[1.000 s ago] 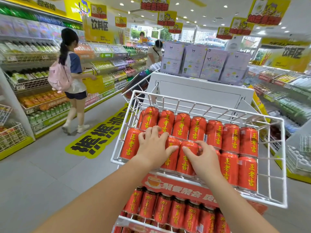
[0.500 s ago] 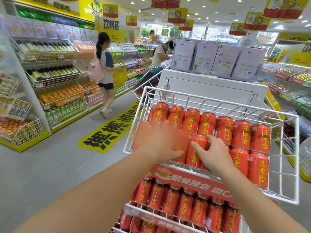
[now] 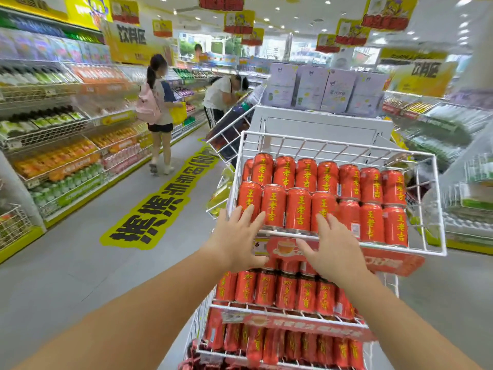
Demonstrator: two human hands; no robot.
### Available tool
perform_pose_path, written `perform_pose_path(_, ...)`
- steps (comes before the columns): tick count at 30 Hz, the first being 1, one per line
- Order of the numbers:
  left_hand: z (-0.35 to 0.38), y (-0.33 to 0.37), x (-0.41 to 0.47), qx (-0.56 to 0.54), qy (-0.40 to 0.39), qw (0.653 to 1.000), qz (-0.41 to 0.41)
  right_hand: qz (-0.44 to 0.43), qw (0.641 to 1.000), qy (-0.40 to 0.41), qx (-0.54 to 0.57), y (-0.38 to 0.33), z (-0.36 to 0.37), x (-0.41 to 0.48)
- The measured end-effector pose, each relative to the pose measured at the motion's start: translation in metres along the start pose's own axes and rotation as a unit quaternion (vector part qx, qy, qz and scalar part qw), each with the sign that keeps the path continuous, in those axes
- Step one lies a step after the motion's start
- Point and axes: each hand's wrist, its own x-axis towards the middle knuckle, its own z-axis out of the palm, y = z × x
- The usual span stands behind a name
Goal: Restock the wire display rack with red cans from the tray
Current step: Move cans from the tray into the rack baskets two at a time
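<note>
Top basket of wire display rack (image 3: 333, 137) looks near full: red cans (image 3: 298, 209) in two rows, lower tiers (image 3: 293, 313) stocked too. Left hand (image 3: 237, 241) and right hand (image 3: 333, 249) sit at the front row, fingers (image 3: 324, 224) spread wide, holding nothing. Tray isn't in view, so can't tell what's left.

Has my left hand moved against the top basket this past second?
Yes. The left hand drew back toward you: it lay on the front-row cans, now only its fingertips reach them, palm below the wire basket front rail.

A supermarket drinks aisle: stocked shelves (image 3: 53, 161), hanging signs (image 3: 238, 21), a floor sticker (image 3: 157, 209), shoppers (image 3: 157, 113), canned wire rack (image 3: 341, 150).
</note>
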Motion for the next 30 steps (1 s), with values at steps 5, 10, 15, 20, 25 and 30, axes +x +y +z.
perform_pose_path(5, 0.030, -0.027, -0.052, -0.005, 0.011, 0.999, 0.031, 0.025, 1.000, -0.003, -0.008, -0.048, 0.033, -0.047)
perform_pose_path(10, 0.081, -0.038, -0.100, -0.023, -0.028, 0.999, 0.027, 0.040, 0.998, -0.042, -0.026, -0.083, 0.085, -0.104)
perform_pose_path(15, 0.147, -0.027, -0.136, -0.051, -0.083, 0.995, 0.015, 0.017, 0.995, -0.089, -0.034, -0.092, 0.139, -0.145)
perform_pose_path(20, 0.222, -0.004, -0.168, -0.085, -0.126, 0.988, -0.007, -0.002, 0.989, -0.148, -0.031, -0.086, 0.203, -0.181)
perform_pose_path(25, 0.308, 0.018, -0.205, -0.094, -0.154, 0.983, -0.021, -0.016, 0.976, -0.216, -0.018, -0.075, 0.278, -0.221)
perform_pose_path(30, 0.398, 0.038, -0.249, -0.102, -0.228, 0.967, -0.044, -0.026, 0.960, -0.279, 0.005, -0.069, 0.368, -0.265)
